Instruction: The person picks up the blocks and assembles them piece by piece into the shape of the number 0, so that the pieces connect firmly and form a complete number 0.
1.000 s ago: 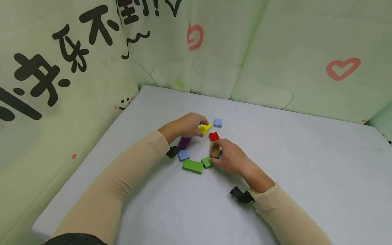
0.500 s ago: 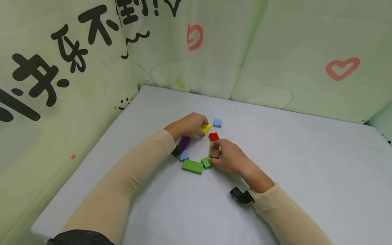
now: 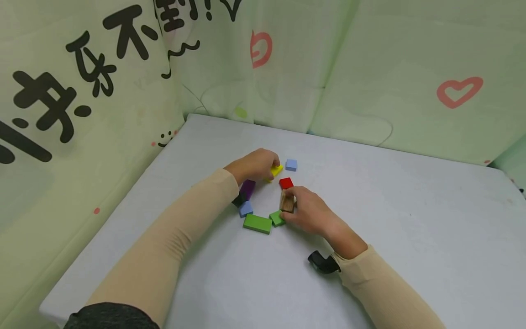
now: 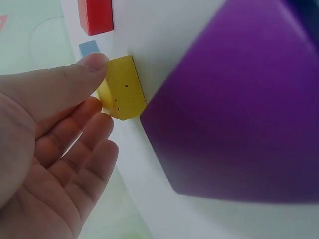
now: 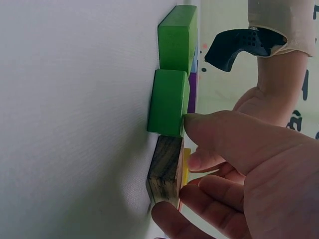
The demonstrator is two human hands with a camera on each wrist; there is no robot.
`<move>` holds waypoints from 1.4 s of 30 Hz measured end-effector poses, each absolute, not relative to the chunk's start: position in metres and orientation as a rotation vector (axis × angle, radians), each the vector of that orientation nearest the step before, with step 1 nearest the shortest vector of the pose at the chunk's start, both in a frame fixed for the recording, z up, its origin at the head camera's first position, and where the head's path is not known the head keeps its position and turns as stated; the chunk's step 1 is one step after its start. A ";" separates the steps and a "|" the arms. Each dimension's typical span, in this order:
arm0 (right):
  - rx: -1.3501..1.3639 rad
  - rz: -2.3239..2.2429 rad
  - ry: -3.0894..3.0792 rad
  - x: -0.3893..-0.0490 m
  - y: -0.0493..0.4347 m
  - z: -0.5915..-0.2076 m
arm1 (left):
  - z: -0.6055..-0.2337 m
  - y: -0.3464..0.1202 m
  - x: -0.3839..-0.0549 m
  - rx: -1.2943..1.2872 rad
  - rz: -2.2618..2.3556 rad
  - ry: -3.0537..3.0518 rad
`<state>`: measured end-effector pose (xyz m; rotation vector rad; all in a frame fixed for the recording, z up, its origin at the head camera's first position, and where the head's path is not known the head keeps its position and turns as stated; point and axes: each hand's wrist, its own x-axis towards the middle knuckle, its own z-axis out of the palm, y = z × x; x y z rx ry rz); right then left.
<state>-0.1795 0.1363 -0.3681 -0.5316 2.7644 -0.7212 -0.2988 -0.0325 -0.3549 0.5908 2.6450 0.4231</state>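
My left hand pinches a yellow block between thumb and fingertips at the far side of a ring of blocks. In the left wrist view the yellow block's corner appears close to a purple block; whether they touch is unclear. My right hand holds a brown wood-grain block, index finger at its far end and thumb at its near end. That thumb also touches a small green block adjoining the wooden one. A red block sits at the wooden block's far end.
A light blue block stands apart behind the red one. Another light blue block and a long green block make up the near left of the ring. The white table meets printed curtains at the back and left.
My left wrist and forearm have shifted right and slightly forward, the hand keeping its pinch on the yellow block. My right hand stays on the wooden block.
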 end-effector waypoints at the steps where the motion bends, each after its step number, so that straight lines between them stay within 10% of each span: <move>1: -0.528 -0.721 2.766 -0.179 0.136 -0.368 | -0.355 -0.033 -0.299 0.596 0.424 2.647; 42: -0.525 -0.780 2.770 -0.175 0.139 -0.367 | -0.352 0.000 -0.321 0.680 0.531 2.662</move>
